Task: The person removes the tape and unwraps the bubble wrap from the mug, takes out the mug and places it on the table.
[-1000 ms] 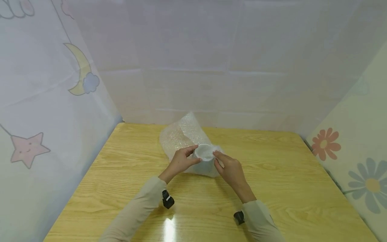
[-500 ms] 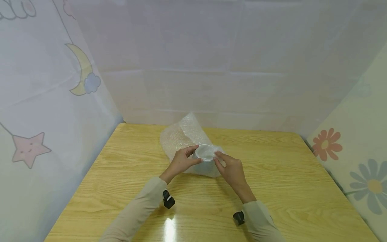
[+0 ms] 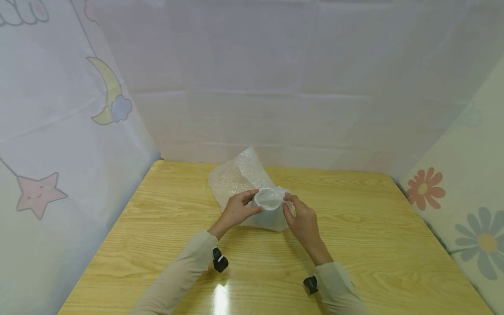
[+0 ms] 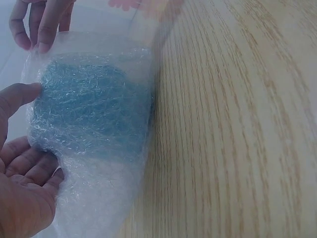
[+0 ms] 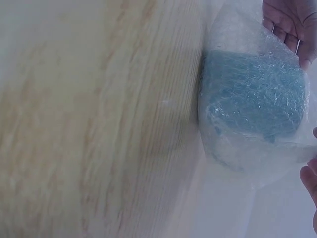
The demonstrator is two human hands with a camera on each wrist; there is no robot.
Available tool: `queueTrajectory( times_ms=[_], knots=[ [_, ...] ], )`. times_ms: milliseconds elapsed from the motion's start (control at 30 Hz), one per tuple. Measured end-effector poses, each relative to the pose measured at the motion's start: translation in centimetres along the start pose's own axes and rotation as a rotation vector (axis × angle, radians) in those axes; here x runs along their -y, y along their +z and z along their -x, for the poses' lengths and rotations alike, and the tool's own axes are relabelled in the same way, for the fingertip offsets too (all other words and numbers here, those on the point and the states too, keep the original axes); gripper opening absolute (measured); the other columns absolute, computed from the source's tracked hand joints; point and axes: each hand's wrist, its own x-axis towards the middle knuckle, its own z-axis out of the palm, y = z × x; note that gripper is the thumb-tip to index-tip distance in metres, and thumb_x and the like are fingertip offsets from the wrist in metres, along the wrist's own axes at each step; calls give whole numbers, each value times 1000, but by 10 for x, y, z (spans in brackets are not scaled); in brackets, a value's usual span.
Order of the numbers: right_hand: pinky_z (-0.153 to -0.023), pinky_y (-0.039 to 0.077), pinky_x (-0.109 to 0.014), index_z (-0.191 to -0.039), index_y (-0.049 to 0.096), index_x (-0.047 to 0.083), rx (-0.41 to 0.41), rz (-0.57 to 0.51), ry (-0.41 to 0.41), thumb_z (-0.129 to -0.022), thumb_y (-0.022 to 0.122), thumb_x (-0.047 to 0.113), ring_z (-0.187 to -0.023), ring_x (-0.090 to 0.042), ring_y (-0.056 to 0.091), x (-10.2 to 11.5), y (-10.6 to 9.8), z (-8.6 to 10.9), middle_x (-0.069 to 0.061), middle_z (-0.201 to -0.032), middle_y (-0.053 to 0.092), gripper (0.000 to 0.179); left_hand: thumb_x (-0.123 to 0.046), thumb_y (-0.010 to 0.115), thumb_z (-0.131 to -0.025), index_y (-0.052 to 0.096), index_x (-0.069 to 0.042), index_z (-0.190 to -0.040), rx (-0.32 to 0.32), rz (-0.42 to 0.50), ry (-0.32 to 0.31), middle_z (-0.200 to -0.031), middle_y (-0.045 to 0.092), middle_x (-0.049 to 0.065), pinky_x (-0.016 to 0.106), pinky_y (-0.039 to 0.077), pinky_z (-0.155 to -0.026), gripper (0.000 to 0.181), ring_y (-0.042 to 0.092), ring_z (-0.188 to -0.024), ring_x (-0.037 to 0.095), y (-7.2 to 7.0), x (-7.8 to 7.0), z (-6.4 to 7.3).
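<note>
A round, cup-like container (image 3: 268,199) stands upright near the middle of the table, its white rim facing up. Bubble wrap (image 3: 232,177) surrounds it, and through the clear layers its side (image 4: 89,101) looks teal blue in both wrist views. My left hand (image 3: 235,208) holds it from the left, thumb and fingers on either side of the rim. On the right, my right hand (image 3: 305,221) pinches a gathered bit of the wrap beside the rim between thumb and fingers. What lies inside the container cannot be made out.
Loose bubble wrap spreads behind and left of the container on the wooden table (image 3: 378,232). Pale printed cloth hangs at the back (image 3: 252,65) and on both sides. A small black wrist camera (image 3: 219,259) is worn at each sleeve cuff.
My right hand has shifted slightly to the right, drawing the pinched wrap outward from the rim. The left hand and the container have stayed in place.
</note>
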Motion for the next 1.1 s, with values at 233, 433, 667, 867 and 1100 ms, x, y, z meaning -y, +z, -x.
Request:
queueTrajectory(
  times_ms=[233, 433, 667, 867, 1100],
  knots=[
    [-71, 57, -41, -90, 67, 0, 5, 13, -33, -74, 75, -12, -93, -34, 68, 0, 0, 0, -19, -105, 70, 21, -16, 78, -84, 55, -4, -137, 7, -5, -10, -137, 53, 17, 44, 46, -96, 59, 52, -123, 34, 1, 2, -1],
    [-72, 57, -41, -88, 73, -1, 23, 3, -67, -72, 76, -15, -96, -36, 67, 1, -1, 1, -21, -107, 68, 22, -19, 78, -85, 54, -6, -138, 11, -22, -39, -137, 53, 13, 40, 46, -97, 60, 52, -124, 31, 1, 1, 0],
    [-74, 56, -40, -103, 73, -4, 49, -6, -65, -75, 73, -17, -100, -40, 64, 2, -2, 1, -26, -113, 65, 30, -19, 77, -85, 53, -6, -139, 12, -5, -36, -139, 51, 14, 42, 45, -98, 60, 49, -126, 32, 0, -1, 1],
    [-74, 56, -40, -105, 71, -6, 33, -24, -57, -75, 73, -18, -99, -40, 65, 1, -2, 0, -27, -110, 65, 32, -19, 77, -85, 53, -8, -140, 18, 4, -47, -141, 50, 13, 40, 45, -98, 60, 49, -126, 30, -1, 1, 1],
    [-77, 55, -40, -107, 70, -7, -17, -75, -11, -74, 73, -19, -101, -39, 65, -2, -2, 1, -24, -110, 66, 35, -17, 77, -85, 52, -4, -139, 18, 20, -26, -139, 51, 15, 42, 45, -98, 61, 50, -126, 31, 0, 1, 0]
  ],
)
